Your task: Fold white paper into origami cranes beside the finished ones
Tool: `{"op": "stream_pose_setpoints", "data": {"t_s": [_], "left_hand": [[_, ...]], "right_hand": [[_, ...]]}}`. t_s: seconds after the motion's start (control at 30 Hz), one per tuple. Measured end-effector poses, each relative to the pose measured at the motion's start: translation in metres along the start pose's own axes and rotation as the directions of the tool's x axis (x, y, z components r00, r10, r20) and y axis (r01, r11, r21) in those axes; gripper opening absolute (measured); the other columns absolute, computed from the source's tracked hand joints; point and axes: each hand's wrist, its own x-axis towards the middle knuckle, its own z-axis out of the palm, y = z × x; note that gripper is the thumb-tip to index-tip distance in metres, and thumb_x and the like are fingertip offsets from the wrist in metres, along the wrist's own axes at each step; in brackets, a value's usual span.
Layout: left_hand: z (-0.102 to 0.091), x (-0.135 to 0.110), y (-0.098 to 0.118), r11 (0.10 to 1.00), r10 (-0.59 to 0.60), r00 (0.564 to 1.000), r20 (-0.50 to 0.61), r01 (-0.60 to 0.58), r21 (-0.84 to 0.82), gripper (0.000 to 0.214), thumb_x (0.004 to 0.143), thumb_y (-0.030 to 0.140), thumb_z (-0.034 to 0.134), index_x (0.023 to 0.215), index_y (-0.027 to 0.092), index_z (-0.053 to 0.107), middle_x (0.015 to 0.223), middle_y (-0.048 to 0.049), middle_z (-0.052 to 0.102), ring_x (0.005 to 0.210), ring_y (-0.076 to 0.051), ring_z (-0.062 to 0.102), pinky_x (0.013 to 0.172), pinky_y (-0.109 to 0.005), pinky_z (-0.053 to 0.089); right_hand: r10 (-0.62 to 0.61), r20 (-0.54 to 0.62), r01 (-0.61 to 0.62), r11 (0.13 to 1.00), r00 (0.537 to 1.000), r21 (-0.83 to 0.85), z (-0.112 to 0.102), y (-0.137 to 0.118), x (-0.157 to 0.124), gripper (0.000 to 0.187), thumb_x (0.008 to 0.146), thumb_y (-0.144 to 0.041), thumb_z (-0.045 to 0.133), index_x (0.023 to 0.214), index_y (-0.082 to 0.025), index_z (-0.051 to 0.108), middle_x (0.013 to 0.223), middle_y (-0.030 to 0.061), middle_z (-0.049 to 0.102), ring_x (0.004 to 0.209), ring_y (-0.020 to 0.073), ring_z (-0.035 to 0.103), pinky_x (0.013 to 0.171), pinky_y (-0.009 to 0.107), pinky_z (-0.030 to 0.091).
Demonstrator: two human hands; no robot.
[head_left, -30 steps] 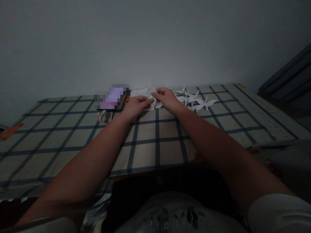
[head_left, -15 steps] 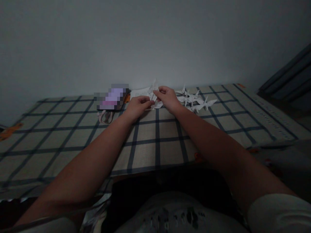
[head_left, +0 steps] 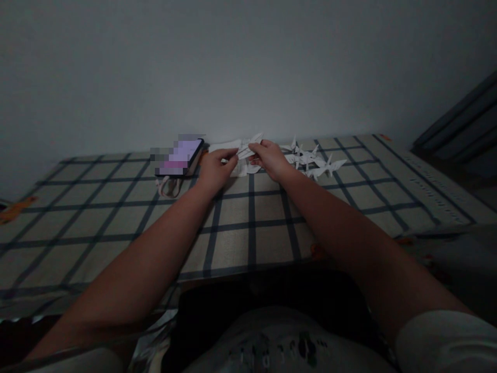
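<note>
Between my hands is a white folded paper, long and pointed, tilted up to the right. My right hand pinches it between thumb and fingers. At its left end, my left hand closes thumb and fingertips on the paper's narrow tip. Beneath my hands lie printed paper sheets, partly covered by the fingers. Just right of my right hand, several white paper cranes rest in a cluster with pointed wings and necks.
A phone with a lit, partly blurred screen leans at the left, a pale strap in front of it. A checked cloth covers the table, which meets a plain wall at the back. Dark slats show at far right.
The folded paper has tipped from upright to lying slanted to the right. My left hand has turned and risen slightly toward its left end; my right hand still grips it.
</note>
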Motion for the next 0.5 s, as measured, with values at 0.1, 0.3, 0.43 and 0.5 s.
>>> {"op": "stream_pose_setpoints", "data": {"t_s": [0.1, 0.3, 0.43, 0.5], "left_hand": [[-0.0011, 0.0001, -0.0010, 1.000, 0.008, 1.000, -0.001, -0.008, 0.002, 0.034, 0.083, 0.035, 0.064, 0.108, 0.018, 0.079, 0.110, -0.0077, 0.077, 0.098, -0.022, 0.068, 0.084, -0.029, 0.053], [-0.0011, 0.0007, -0.0019, 1.000, 0.022, 1.000, 0.018, -0.022, 0.004, 0.039, 0.082, 0.035, 0.065, 0.115, 0.018, 0.077, 0.112, -0.0092, 0.076, 0.097, -0.022, 0.068, 0.084, -0.031, 0.054], [0.0011, 0.0010, -0.0009, 0.994, -0.024, 0.999, 0.047, 0.029, -0.104, 0.041, 0.082, 0.035, 0.068, 0.117, 0.016, 0.076, 0.107, -0.0097, 0.077, 0.090, -0.021, 0.069, 0.082, -0.031, 0.054], [0.0027, -0.0003, 0.0012, 0.983, -0.045, 0.998, 0.048, 0.053, -0.178, 0.044, 0.082, 0.035, 0.069, 0.122, 0.017, 0.074, 0.109, -0.0096, 0.076, 0.087, -0.020, 0.070, 0.081, -0.030, 0.055]], "right_hand": [[0.021, 0.011, -0.021, 1.000, 1.000, 0.013, -0.0001, -0.0002, -0.0002, 0.011, 0.089, -0.020, 0.064, 0.081, -0.017, 0.058, 0.074, -0.0001, 0.065, 0.059, 0.0073, 0.058, 0.059, 0.019, 0.051], [-0.043, -0.029, 0.044, 0.999, 0.999, 0.013, -0.0023, 0.0042, 0.0047, 0.010, 0.088, -0.019, 0.065, 0.079, -0.016, 0.061, 0.077, 0.0002, 0.067, 0.062, 0.0066, 0.060, 0.064, 0.019, 0.052], [-0.022, 0.012, 0.021, 0.999, 1.000, 0.047, -0.0015, 0.0060, 0.0058, 0.006, 0.086, -0.019, 0.066, 0.081, -0.016, 0.063, 0.081, 0.0008, 0.069, 0.065, 0.0071, 0.062, 0.069, 0.021, 0.054], [-0.009, 0.047, 0.005, 0.997, 0.999, 0.072, -0.0002, 0.0053, 0.0045, 0.006, 0.085, -0.020, 0.068, 0.084, -0.016, 0.064, 0.083, 0.0012, 0.070, 0.065, 0.0077, 0.062, 0.070, 0.022, 0.054]]}}
